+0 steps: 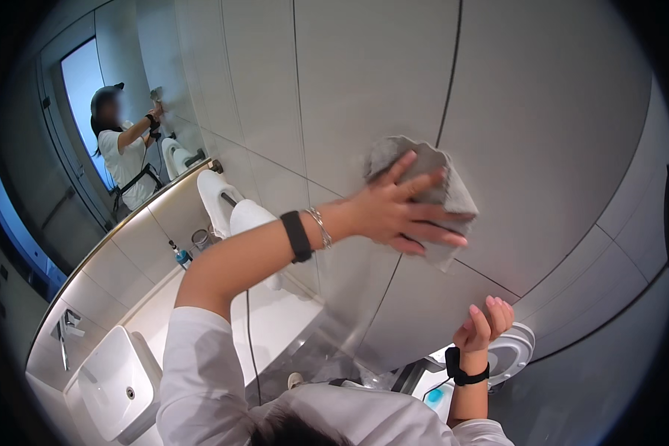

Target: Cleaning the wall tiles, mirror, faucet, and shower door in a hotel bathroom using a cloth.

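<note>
My left hand (407,209) lies spread on a grey cloth (460,192), pressing it flat against the tiled wall (362,100). Its fingers are apart, and a black band and a silver bracelet circle the wrist. Lower right, my right hand (488,326) is raised off the wall with loosely curled fingers and nothing in it; a black strap with a cable is on that wrist. In the mirror (173,67) at the upper left, the same cloth and arms show in reflection.
White towels (251,217) hang on a dark rail beside the mirror. Below are a blue bottle (182,257), a glass (201,240), a white counter (284,318), a washbasin (120,384) and a wall tap (67,329). A toilet (515,357) stands behind my right hand.
</note>
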`<state>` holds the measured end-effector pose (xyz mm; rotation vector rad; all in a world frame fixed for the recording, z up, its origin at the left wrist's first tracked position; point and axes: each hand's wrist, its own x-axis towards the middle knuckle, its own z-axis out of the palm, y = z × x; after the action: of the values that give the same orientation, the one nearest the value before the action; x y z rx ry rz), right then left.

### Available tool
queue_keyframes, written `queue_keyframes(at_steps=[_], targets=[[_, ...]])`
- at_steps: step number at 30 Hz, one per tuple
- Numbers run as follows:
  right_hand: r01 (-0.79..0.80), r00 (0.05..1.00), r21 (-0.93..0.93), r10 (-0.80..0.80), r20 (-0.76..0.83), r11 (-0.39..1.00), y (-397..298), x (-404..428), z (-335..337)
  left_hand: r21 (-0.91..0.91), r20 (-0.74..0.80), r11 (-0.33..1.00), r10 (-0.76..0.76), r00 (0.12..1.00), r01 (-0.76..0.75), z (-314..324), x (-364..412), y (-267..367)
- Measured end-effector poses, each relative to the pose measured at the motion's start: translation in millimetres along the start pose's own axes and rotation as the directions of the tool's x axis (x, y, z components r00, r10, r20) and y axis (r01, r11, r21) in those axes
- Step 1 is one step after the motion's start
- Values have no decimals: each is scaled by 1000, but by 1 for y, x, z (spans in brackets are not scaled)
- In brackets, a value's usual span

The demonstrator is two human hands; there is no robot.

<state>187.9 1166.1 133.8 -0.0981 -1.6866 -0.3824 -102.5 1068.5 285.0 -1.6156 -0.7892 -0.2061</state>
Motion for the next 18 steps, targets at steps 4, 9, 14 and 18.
queue_keyframes(at_steps=[4,9,14,18], targets=[[-18,1000,-16,18,-2,1000,-1,-1,1,-199,191,891,-374,908,409,-5,-70,-58],[-2,1000,-50,2,-5,999,-2,1,2,-42,-224,386,-903,367,922,4,-193,-159],[-45,999,-155,49,23,987,-15,16,4,-301,-270,263,-945,183,917,34,-253,-166],[-270,955,232,290,-59,935,-62,32,29,-90,-211,286,-942,263,954,35,-169,-90]])
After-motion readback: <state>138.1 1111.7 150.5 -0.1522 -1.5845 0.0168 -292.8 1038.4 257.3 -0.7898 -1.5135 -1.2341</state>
